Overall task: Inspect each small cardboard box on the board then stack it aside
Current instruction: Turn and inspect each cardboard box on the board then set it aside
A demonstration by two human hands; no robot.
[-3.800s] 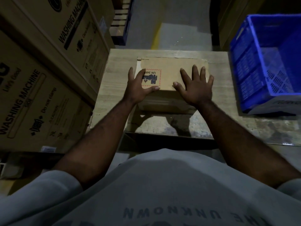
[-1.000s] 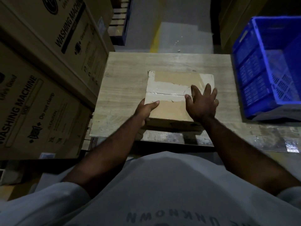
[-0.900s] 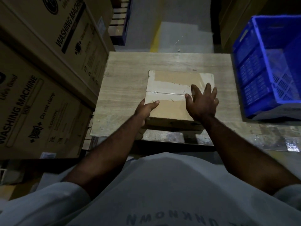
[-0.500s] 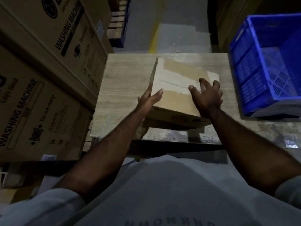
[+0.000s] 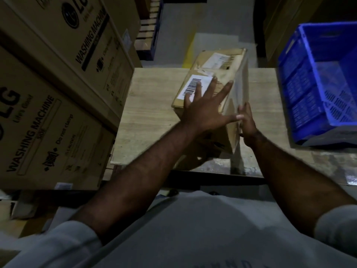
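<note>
**Box tipped up between my two hands**

I have the small cardboard box (image 5: 240, 80) tilted steeply over the wood-grain tabletop (image 5: 150, 113), one long edge up and its far end pointing away from me. It sits in the middle of the tabletop's width, towards the right. I cannot tell whether its lower corner touches the surface, since my forearm and the shadow beneath hide it.

My left hand (image 5: 202, 113) lies flat on the face turned to the left, fingers straight and spread wide, the thumb reaching across to the near edge. Two fingertips overlap the white barcode label (image 5: 190, 84) on that face. A second, paler label (image 5: 216, 59) is stuck further up the same face, beyond some wrinkled tape.

My right hand (image 5: 248, 124) presses against the pale, taped face on the right, fingers pointing upward and fairly straight, not curled round anything. The box is squeezed between the two palms.

A blue plastic crate (image 5: 301, 89) stands on the right, apart from the box. Big washing machine cartons (image 5: 58, 84) are stacked on my left, right up against the tabletop's edge.
</note>
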